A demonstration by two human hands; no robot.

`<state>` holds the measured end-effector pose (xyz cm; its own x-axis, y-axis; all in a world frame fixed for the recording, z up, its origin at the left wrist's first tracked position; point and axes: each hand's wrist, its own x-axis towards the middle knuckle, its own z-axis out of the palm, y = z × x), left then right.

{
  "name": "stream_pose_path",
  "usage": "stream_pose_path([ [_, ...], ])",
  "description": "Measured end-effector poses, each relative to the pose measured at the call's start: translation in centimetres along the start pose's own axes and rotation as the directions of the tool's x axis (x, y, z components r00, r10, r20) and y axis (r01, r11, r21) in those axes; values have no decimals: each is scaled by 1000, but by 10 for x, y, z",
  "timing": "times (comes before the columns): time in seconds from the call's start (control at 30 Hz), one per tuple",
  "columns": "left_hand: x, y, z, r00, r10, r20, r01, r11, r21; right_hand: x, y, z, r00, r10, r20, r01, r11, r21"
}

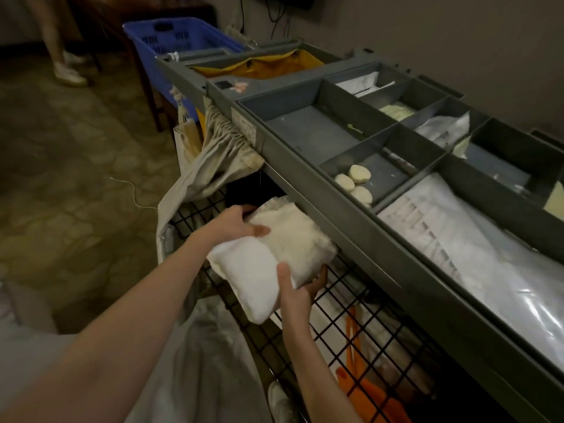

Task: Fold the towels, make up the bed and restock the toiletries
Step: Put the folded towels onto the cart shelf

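A stack of folded white towels [268, 257] sits half under the top tray of a grey housekeeping cart [351, 221], above its black wire shelf [345, 319]. My left hand [235, 225] grips the stack's far left edge, thumb lying on top. My right hand [297, 293] holds the near right corner, thumb above and fingers curled beneath. The tray's compartments hold round white soaps [354, 183], wrapped packets [442, 126] and clear plastic bags [476, 257].
A beige cloth bag [213, 166] hangs off the cart's end. Beyond it stand a blue plastic basket [183, 36] and a yellow bag [262, 67]. Another person's legs [61, 47] are at far left on patterned carpet. White linen [195, 361] lies below my arms; orange cloth [369, 392] lies under the wire shelf.
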<state>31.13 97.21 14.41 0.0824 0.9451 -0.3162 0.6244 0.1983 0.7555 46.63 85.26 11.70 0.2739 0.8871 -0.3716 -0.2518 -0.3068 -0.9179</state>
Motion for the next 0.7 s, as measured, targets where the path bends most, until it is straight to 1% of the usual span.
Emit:
stream_pose_path([
  [0.07, -6, -8, 2, 998, 13, -55, -10, 999, 46, -2, 1, -3, 1000, -3, 12, 4, 999, -53],
  [0.17, -27, -20, 4, 983, 11, -181, 14, 991, 131, -10, -1, -7, 998, -47, 30, 50, 993, -103],
  [0.27, -58, -27, 15, 935, 11, -355, 20, 996, 85, -18, -2, -7, 991, -92, 100, 100, 992, -81],
  [0.3, -70, -28, 23, 909, -12, -416, 26, 999, 28, -20, -3, -7, 986, -113, 122, 125, 988, -93],
  [0.37, -93, -29, 41, 866, -98, -490, 19, 986, -164, -23, -3, -9, 980, -124, 158, 144, 982, -124],
  [0.43, -114, -27, 59, 853, -186, -488, 0, 934, -357, -25, -4, -11, 977, -119, 179, 144, 980, -135],
  [0.53, -139, -15, 84, 841, -274, -467, -18, 848, -530, -28, -5, -18, 975, -110, 191, 125, 990, -69],
  [0.57, -146, -10, 92, 844, -283, -456, -27, 826, -563, -30, -5, -20, 975, -116, 190, 127, 991, -47],
  [0.7, -169, 0, 119, 873, -226, -432, -144, 727, -672, -44, -2, -31, 969, -180, 169, 188, 982, -31],
])
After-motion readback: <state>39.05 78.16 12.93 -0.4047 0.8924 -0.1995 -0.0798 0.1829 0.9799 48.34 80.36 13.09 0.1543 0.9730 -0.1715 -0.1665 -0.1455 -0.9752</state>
